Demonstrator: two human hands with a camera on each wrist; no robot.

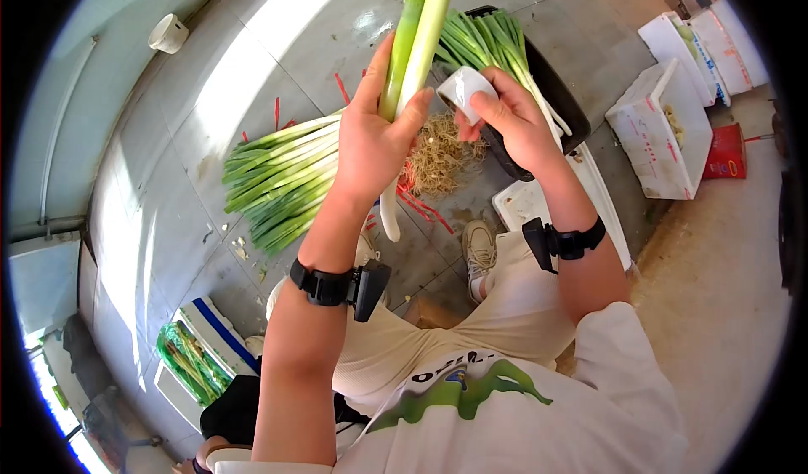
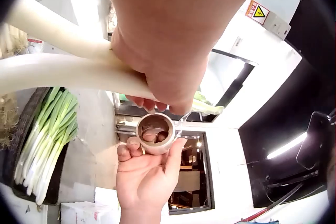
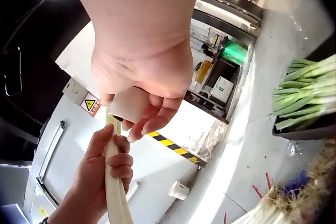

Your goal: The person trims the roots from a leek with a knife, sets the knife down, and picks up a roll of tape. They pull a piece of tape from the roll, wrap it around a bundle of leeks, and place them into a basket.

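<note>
Two thick leek stalks stand upright in my left hand, whose fingers and thumb curl round them; their white ends hang below the wrist. My right hand holds a roll of clear tape between thumb and fingers, right of the stalks. In the left wrist view the roll sits in the right hand, fingertips showing through its core, and a clear strip runs from it toward the left hand. The right wrist view shows the roll close to the gripped leek.
A pile of leeks with tangled roots and red ties lies on the tiled floor. More leeks rest in a black tray. White foam boxes and a red box stand at the right; a white bucket is at the upper left.
</note>
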